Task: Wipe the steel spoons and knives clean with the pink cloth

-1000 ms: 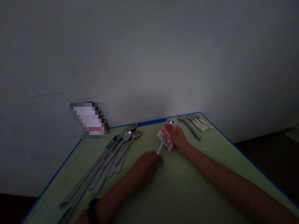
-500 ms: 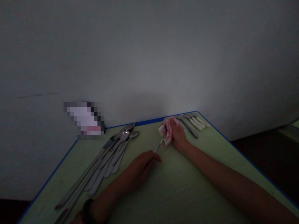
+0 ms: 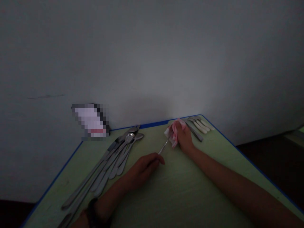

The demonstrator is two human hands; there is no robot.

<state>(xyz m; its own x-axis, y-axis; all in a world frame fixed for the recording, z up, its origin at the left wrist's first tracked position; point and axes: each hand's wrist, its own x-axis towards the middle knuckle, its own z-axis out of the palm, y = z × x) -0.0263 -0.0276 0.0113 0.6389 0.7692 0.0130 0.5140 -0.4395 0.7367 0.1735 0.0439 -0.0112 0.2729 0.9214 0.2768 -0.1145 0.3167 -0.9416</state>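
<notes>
Though apart, hands (image 3: pixel 149 164) (image 3: pixel 185 136) round utensil (image 3: pixel 163 147), cloth (image 3: pixel 174 136)

A slender metal utensil (image 3: pixel 163 147), a thin gleam running along its exposed shaft, is slanting away from the person and rightward above a pale green tabletop (image 3: pixel 190 183); its near end is disappearing into the curled left hand (image 3: pixel 148 166), while its far end is vanishing inside a crumpled pink-and-white cloth (image 3: pixel 174 131), which is hiding the tip and leaving the kind of utensil unclear; the cloth, soft and bunched, is wrapping around that far end, its folds gathering in the grip of the right hand (image 3: pixel 186 138); a pink corner is hanging below, and paler folds are showing on the left side.
</notes>
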